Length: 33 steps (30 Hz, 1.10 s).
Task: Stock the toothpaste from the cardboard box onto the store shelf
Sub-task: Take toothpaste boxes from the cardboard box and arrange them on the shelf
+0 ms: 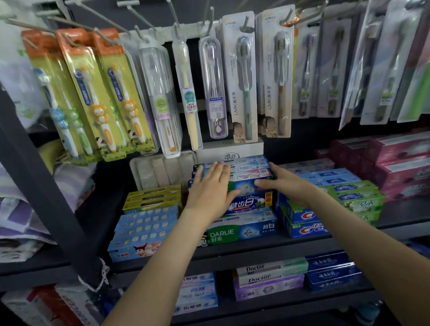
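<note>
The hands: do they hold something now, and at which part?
Both hands are on the top toothpaste box of the middle stack: left hand flat over its left end, right hand gripping its right end.

I see a blue and green Darlie box (pixel 241 231) with white letters. Beside it sit green and blue Crest boxes (pixel 329 212) with red letters. Pink boxes (pixel 412 164) are on the right. A light blue box (pixel 141 231) has rows of little yellow squares. The shelf (pixel 415 216) is dark grey.
</note>
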Tool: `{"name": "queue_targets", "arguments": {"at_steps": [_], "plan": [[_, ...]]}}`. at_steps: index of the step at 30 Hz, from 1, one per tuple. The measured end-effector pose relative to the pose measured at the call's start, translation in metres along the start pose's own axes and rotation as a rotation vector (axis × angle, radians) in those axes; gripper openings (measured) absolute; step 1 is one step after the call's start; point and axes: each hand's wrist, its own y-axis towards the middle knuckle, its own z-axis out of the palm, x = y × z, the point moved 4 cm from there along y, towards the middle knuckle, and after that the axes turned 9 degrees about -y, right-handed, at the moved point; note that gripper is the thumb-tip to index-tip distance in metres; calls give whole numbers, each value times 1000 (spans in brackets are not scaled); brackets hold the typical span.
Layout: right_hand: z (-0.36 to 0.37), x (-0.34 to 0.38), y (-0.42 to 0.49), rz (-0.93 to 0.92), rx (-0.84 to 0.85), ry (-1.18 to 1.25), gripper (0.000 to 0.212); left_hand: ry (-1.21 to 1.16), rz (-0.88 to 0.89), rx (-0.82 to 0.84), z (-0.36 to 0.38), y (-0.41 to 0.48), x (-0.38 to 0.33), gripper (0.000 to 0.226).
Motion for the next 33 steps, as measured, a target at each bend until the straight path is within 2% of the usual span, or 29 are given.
{"name": "queue_targets", "arguments": {"at_steps": [2,4,15,17,19,20,21,23,25,29,33], "plan": [[2,1,2,-54,-16,-57,67,38,11,42,1,8,0,70],[1,1,4,-84,-25,-74,60,46,14,62,2,14,1,71],[-2,4,1,-113,14,-155,56,-32,39,92,6,27,4,70],[-3,4,0,-83,37,-121,72,-41,37,98,7,27,6,71],[-6,2,2,-44,44,-121,107,-41,24,107,8,27,8,72],[-7,1,4,-31,51,-129,117,-39,20,108,8,27,8,71],[-6,1,5,-26,59,-138,115,-38,20,106,9,27,9,71],[-5,6,6,-35,77,-159,87,-41,28,99,8,27,8,69],[-4,6,7,-37,89,-176,70,-37,36,97,7,25,8,68],[-1,3,7,-36,59,-219,56,-20,39,123,6,23,9,68],[1,6,6,-56,69,-223,52,-5,33,148,6,24,11,69]]}}
